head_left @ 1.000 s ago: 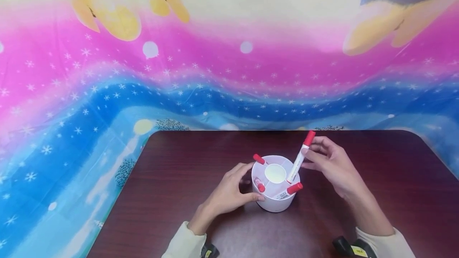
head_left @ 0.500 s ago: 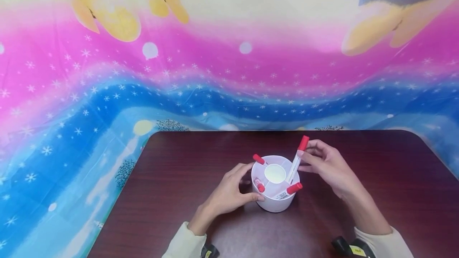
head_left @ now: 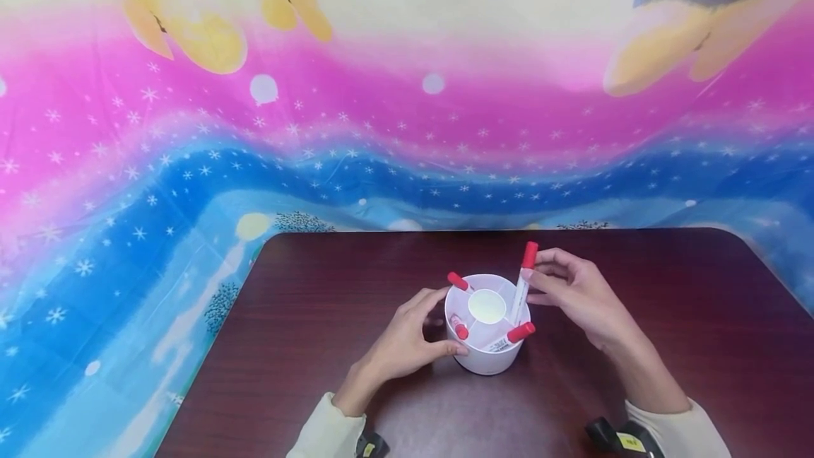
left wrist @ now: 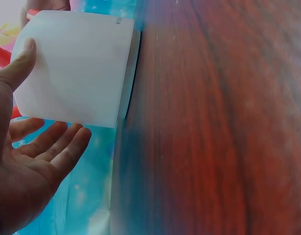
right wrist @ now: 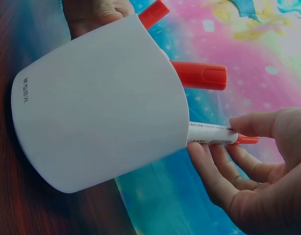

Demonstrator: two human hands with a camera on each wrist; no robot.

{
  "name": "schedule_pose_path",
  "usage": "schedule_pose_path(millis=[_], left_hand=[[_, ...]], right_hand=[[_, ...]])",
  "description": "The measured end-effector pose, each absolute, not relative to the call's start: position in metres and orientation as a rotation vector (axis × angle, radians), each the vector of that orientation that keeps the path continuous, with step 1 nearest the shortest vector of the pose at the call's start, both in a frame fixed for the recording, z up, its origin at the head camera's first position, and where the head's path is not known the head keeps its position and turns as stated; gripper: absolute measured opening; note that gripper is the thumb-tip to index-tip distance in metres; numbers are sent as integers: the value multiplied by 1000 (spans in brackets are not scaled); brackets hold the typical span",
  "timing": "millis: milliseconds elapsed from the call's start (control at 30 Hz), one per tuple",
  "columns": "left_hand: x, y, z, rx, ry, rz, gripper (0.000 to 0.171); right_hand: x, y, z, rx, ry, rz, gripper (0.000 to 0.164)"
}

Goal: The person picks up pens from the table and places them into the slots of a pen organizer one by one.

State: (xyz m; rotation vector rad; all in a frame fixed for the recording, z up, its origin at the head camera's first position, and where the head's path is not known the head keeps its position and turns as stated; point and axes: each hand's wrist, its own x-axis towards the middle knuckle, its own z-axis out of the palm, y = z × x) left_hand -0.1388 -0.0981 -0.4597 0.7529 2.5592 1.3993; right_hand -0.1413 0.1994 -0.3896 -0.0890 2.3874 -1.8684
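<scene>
A round white pen holder (head_left: 488, 365) with divided compartments stands on the table. My left hand (head_left: 407, 341) holds it from the left, thumb against the near wall and fingers round the far side. A white marker with a red cap (head_left: 521, 292) stands nearly upright in the right-hand compartment, its lower end hidden by the rim. Thumb and fingers of my right hand (head_left: 585, 302) pinch it below the cap; the right wrist view shows the marker (right wrist: 209, 132) partly inside. Other red-capped markers lean in the holder: one at back left (head_left: 458, 281), one at front left (head_left: 461, 331), one at front right (head_left: 521, 333).
The holder rests on a dark reddish-brown table (head_left: 318, 288) with rounded far corners. Behind the table hangs a colourful cloth (head_left: 407, 140) with snowflakes. Dark straps with yellow labels (head_left: 629, 442) sit at the wrists.
My right hand has moved left and slightly down with the marker, which now stands more upright and deeper in its compartment. My left hand stays in place on the pen holder.
</scene>
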Motion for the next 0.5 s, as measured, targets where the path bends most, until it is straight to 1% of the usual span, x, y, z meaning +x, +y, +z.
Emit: schedule_pose_path(millis=[500], left_hand=[[-139,-98,-460,745,2568,1389,93]], right_hand=[[-140,198,-389,-82,2396,-1899,47]])
